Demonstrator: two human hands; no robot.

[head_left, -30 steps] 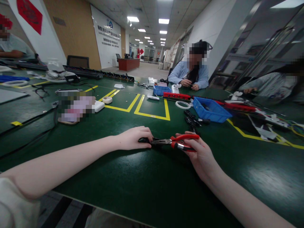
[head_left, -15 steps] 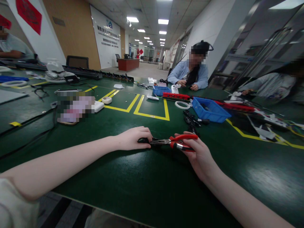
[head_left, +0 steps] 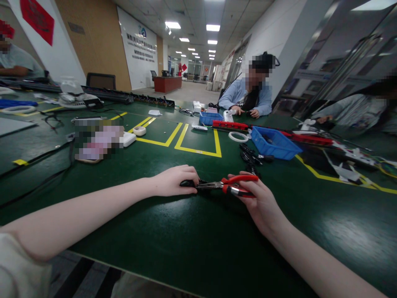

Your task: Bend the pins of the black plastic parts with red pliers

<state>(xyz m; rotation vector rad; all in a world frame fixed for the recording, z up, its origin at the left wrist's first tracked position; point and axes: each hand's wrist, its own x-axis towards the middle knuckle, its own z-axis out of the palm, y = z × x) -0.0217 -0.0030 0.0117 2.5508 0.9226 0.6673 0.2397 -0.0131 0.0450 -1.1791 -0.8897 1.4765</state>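
Observation:
Near the middle of the green table (head_left: 186,244), my left hand (head_left: 176,181) is closed around a small black part (head_left: 187,183), its fingers hiding most of it. My right hand (head_left: 259,198) grips the red and black handles of long-nose pliers (head_left: 238,185). Their metal jaws point left and reach the black part at my left fingertips. Whether the jaw tips pinch it is too small to tell. A bundle of black cables (head_left: 248,155) lies just beyond my right hand.
A blue bin (head_left: 273,145) and a white ring (head_left: 238,137) are at the back right. A phone (head_left: 99,142) and white case (head_left: 127,139) lie at the left. Across the table sits a person in light blue (head_left: 229,97); others sit at both sides.

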